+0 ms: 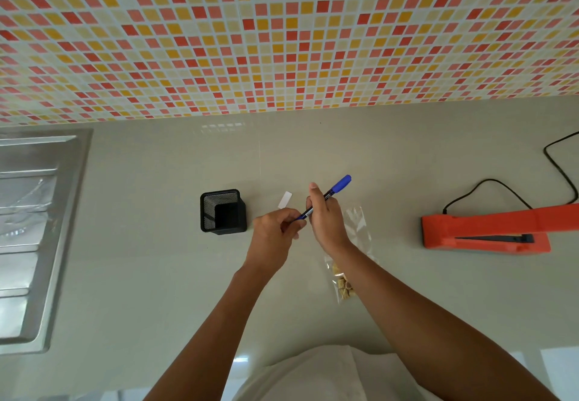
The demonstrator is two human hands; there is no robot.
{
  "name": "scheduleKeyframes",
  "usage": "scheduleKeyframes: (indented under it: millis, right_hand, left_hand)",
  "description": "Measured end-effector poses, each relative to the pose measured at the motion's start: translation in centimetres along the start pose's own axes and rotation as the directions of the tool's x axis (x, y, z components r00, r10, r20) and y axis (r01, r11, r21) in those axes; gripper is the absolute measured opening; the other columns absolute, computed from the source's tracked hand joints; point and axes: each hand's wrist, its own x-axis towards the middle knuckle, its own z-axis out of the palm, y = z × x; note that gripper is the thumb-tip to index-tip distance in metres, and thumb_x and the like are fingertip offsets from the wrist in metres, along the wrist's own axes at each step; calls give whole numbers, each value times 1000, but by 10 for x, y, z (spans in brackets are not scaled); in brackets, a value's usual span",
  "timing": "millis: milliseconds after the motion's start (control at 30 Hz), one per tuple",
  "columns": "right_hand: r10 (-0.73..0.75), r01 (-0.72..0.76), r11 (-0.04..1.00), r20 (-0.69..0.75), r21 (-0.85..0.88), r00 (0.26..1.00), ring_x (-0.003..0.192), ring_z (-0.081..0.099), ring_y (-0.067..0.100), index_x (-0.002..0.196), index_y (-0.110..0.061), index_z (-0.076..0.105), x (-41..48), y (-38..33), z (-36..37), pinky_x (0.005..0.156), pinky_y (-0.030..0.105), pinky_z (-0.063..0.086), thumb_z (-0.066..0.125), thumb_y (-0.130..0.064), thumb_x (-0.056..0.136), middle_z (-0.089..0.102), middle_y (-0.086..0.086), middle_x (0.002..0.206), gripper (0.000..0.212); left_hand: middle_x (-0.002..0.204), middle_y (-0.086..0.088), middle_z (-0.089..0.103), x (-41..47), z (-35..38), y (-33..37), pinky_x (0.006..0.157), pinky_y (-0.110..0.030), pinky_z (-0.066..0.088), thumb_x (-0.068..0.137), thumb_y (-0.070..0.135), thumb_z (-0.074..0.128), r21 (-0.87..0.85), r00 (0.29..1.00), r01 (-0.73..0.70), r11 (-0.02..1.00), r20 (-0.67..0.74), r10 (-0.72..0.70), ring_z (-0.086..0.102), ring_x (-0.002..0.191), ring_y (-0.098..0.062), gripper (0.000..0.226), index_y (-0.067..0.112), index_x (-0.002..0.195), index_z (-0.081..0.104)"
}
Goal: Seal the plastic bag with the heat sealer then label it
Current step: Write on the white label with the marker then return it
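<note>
white shirt (313, 375) at the bottom edge, with two bare forearms reaching out from it. one black mesh pen holder (223, 211) stands on the counter (156, 275). one small white label (284, 199) lies flat just right of the holder. right of the holder, the left hand (272, 231) pinches the lower end of one blue pen (340, 185), and the right hand (326, 218) curls round its barrel. one clear plastic bag (358, 225) with tan pieces lies on the counter farther right, partly hidden under the right forearm; its top edge is too faint to judge. one orange heat sealer (488, 228), arm raised, sits far right of the holder, cut off by the frame, trailing one black cord (488, 182). left of the holder is a steel sink drainboard (31, 228), also cut off. the counter is glossy grey; behind it is a wall (282, 40) of small red, orange and cream tiles.
</note>
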Motion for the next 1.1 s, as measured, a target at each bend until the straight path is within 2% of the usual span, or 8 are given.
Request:
scheduleKeyframes:
  millis: [200, 300, 367, 533, 600, 767, 933, 1100]
  right_hand:
    - [-42, 40, 998, 36, 50, 998, 46, 27, 11, 57, -16, 27, -2, -7, 6, 53, 29, 28, 43, -32, 104, 25, -8, 47, 52]
    - [-73, 60, 994, 153, 88, 986, 45, 29, 10, 56, -10, 31, -6, -14, 13, 51, 26, 28, 45, -35, 104, 29, -8, 45, 56]
    - [-116, 84, 987, 242, 141, 963, 46, 27, 13, 64, -2, 34, -9, -24, 22, 48, 28, 25, 48, -42, 102, 29, -1, 50, 57]
    - [-119, 47, 957, 239, 286, 964, 53, 38, 10, 95, -15, 55, -5, -41, 36, 46, 25, 27, 59, -47, 96, 51, 4, 68, 32]
    - [-125, 58, 959, 231, 277, 965, 54, 39, 11, 106, -15, 58, -2, -41, 35, 46, 23, 29, 64, -38, 95, 57, 2, 72, 26]
    - [-166, 142, 984, 258, 108, 952, 55, 47, 8, 95, -16, 68, 3, -30, 43, 50, 17, 34, 61, -18, 95, 63, -3, 73, 7]
    - [-63, 77, 996, 310, -33, 949, 69, 56, 12, 103, -15, 69, -5, -11, 57, 54, 29, 49, 56, -18, 94, 62, -5, 82, 16]
    - [22, 7, 997, 365, -79, 931, 84, 60, 15, 120, -14, 66, -17, -6, 69, 53, 28, 58, 52, -19, 98, 62, 0, 100, 26]
  left_hand:
    - [51, 11, 48, -6, -3, 1, 52, -27, 36, 90, 10, 67, 3, 992, -103, 995, -68, 103, 40, 49, -9, 19, 18, 72, 67]
    - [52, 15, 52, -18, -12, 3, 51, -27, 36, 90, 12, 69, -118, 986, -42, 992, -164, 22, 40, 49, -8, 14, 17, 77, 70]
    - [55, 13, 55, -23, -24, 10, 52, -26, 38, 89, 14, 70, -254, 960, 0, 967, -272, -71, 43, 53, -12, 7, 14, 83, 73]
    - [69, 0, 62, -22, -69, 28, 57, -24, 46, 91, 10, 67, -366, 854, -86, 927, -505, -120, 53, 61, -11, 8, 4, 89, 71]
    - [67, 0, 60, -21, -92, 29, 57, -18, 45, 94, 12, 64, -306, 819, -128, 943, -569, -73, 51, 58, -6, 12, 2, 90, 69]
    - [66, -9, 61, -16, -140, 16, 59, -26, 45, 101, 28, 52, 43, 786, -95, 995, -610, 102, 54, 56, -11, 22, 8, 97, 62]
    - [75, -8, 64, -6, -142, -11, 60, -6, 40, 101, 22, 49, 252, 820, 30, 967, -559, 121, 60, 62, -4, 20, 7, 101, 62]
    - [93, -11, 64, -1, -117, -41, 70, -25, 39, 100, 16, 50, 274, 856, 100, 957, -513, 58, 60, 79, -23, 15, 7, 101, 62]
